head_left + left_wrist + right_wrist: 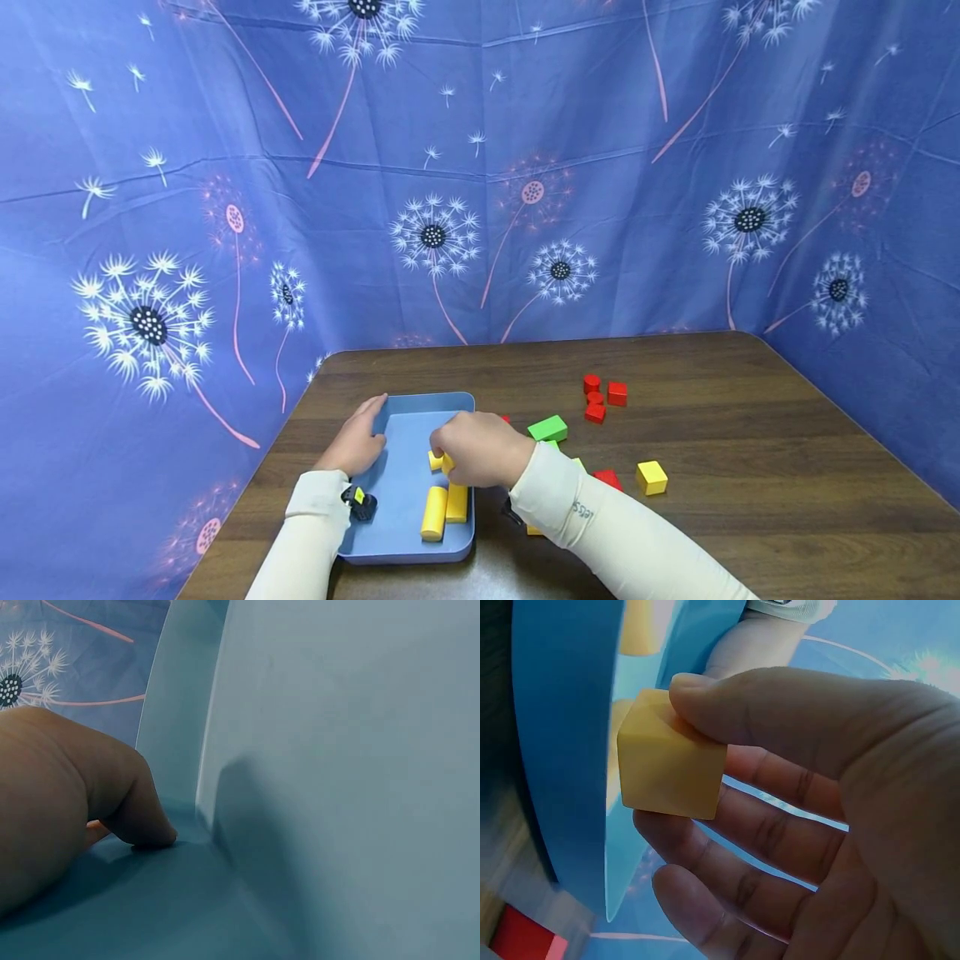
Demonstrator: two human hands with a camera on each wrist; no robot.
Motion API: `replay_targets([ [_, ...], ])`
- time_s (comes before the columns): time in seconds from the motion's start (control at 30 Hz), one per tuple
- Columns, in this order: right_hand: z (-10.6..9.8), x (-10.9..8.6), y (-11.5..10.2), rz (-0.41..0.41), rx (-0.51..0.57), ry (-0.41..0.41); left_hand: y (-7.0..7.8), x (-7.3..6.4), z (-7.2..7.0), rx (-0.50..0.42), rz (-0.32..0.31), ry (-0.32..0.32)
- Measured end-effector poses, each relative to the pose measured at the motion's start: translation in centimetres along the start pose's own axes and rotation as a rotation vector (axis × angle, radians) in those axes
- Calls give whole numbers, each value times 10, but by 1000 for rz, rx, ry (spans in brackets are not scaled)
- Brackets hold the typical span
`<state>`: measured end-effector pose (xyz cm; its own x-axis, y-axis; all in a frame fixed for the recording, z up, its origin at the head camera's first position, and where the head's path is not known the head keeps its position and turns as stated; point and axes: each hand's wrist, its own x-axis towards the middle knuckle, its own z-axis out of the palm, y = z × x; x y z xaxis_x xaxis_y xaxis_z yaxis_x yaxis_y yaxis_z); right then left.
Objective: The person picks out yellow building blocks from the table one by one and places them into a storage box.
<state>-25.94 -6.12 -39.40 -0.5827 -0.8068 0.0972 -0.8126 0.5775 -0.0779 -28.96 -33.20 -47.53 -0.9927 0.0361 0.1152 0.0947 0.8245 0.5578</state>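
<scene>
A blue tray (397,454) lies on the wooden table. My left hand (358,442) grips its left wall, the thumb (139,802) inside and the other fingers mostly hidden behind the wall. Over the tray's right side, my right hand (483,450) pinches a yellow cube (671,769) between thumb and fingers. Inside the tray, a yellow cylinder (434,513) lies beside a yellow rectangular block (457,503). Another small yellow piece (435,461) shows just left of the right hand, its shape partly hidden.
Right of the tray are a green block (548,428), a yellow cube (652,477) and a red block (608,479) partly behind the right sleeve. Several small red pieces (617,394) sit farther back. A blue dandelion-patterned cloth (480,208) hangs behind the table.
</scene>
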Motion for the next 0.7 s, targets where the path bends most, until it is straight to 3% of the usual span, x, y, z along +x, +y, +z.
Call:
replay_targets([
  [0.7, 17, 2, 3, 18, 3, -4, 0, -1, -1, -6, -14, -12],
])
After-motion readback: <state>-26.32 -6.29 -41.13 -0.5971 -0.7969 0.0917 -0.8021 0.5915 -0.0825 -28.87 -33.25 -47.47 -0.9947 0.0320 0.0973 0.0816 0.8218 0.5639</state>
